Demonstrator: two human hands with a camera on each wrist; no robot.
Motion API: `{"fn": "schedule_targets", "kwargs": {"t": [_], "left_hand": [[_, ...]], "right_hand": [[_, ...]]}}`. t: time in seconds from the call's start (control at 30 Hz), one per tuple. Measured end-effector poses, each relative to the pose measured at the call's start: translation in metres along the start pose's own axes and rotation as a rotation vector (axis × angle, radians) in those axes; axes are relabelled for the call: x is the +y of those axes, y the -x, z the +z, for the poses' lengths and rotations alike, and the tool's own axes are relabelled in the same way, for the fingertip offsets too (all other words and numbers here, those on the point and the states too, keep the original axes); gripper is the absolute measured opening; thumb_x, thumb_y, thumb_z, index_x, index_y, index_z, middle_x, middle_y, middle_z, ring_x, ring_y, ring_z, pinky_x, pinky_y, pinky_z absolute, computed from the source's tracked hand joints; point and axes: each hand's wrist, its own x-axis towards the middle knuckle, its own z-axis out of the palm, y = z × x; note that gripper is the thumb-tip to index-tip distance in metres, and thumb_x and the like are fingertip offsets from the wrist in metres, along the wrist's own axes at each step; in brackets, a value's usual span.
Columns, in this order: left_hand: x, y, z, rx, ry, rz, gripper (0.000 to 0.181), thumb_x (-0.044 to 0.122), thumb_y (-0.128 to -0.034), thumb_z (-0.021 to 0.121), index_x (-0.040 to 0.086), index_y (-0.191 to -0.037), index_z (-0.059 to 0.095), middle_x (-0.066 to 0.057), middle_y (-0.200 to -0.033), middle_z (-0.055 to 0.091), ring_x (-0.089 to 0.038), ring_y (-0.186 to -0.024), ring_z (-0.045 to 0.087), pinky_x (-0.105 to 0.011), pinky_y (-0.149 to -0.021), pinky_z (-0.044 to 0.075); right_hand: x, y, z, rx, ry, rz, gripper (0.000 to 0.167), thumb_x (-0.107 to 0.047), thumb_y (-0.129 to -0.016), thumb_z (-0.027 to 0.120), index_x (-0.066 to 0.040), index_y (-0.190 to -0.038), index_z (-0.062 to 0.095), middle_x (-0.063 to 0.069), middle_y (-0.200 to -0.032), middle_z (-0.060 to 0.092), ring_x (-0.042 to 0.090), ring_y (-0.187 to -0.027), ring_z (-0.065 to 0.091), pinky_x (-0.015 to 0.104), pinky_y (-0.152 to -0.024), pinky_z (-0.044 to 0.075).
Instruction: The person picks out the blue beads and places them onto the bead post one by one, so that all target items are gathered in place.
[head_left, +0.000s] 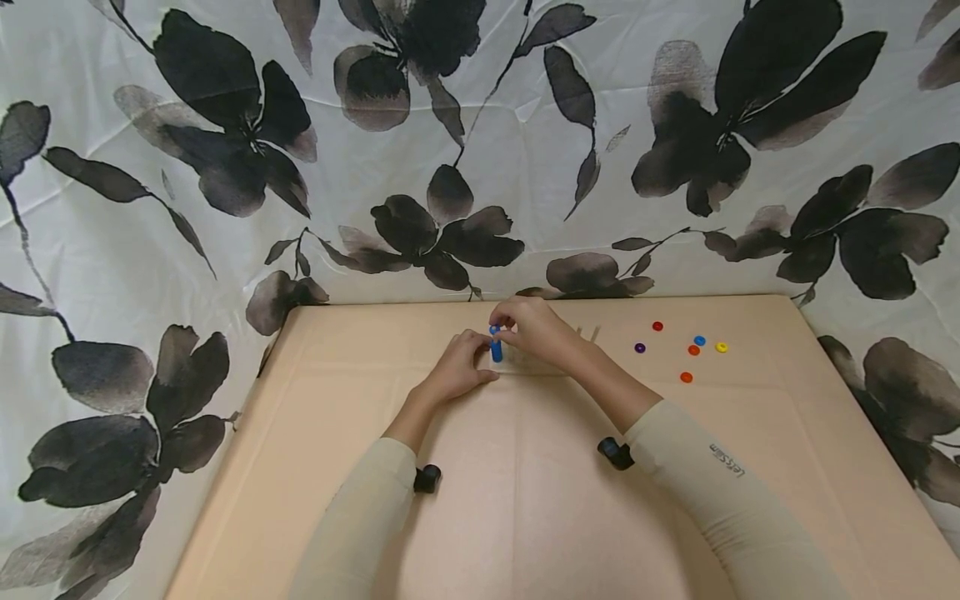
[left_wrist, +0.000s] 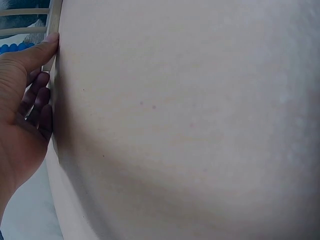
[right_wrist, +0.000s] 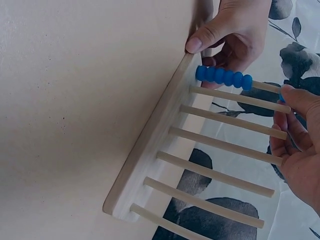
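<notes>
A pale wooden base (right_wrist: 150,142) carries several thin upright pegs (right_wrist: 225,145). Stacked on the end peg, against the base, are several blue beads (right_wrist: 224,77). My left hand (head_left: 459,365) grips that end of the base, thumb along its edge; in the left wrist view its thumb (left_wrist: 42,52) presses on the wood. At the tip of the same peg my right hand (head_left: 538,333) pinches another blue bead (right_wrist: 282,97), mostly hidden by the fingers. The head view shows the blue stack (head_left: 497,352) between both hands, while the right hand covers most of the other pegs.
Right of the rack, loose beads lie scattered on the tan table (head_left: 525,500): a red one (head_left: 657,326), a purple one (head_left: 640,347), a blue one (head_left: 699,340), a yellow one (head_left: 722,347) and orange ones (head_left: 686,377). Floral cloth (head_left: 480,167) lies beyond the table's far edge.
</notes>
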Motion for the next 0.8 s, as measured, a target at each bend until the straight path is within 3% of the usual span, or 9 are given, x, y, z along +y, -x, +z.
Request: {"fn": "schedule_targets", "kwargs": {"t": [0.37, 0.8], "left_hand": [[0.0, 0.0, -0.001, -0.007, -0.002, -0.003, 0.061, 0.025, -0.0871, 0.085, 0.002, -0.138, 0.06, -0.011, -0.132, 0.057, -0.028, -0.121, 0.05, -0.042, -0.107, 0.044], [-0.001, -0.001, 0.001, -0.007, 0.018, -0.02, 0.062, 0.024, -0.0867, 0.085, 0.003, -0.139, 0.06, -0.011, -0.133, 0.057, -0.028, -0.124, 0.05, -0.042, -0.11, 0.043]], "right_hand": [[0.002, 0.008, -0.012, 0.012, -0.019, 0.054, 0.021, -0.017, -0.093, 0.078, -0.008, -0.112, 0.075, 0.006, -0.107, 0.074, 0.021, -0.101, 0.069, 0.035, -0.092, 0.058], [0.017, 0.042, -0.032, 0.119, -0.072, 0.1, 0.022, -0.016, -0.092, 0.079, -0.009, -0.112, 0.075, 0.005, -0.108, 0.073, 0.023, -0.102, 0.069, 0.042, -0.091, 0.059]]}}
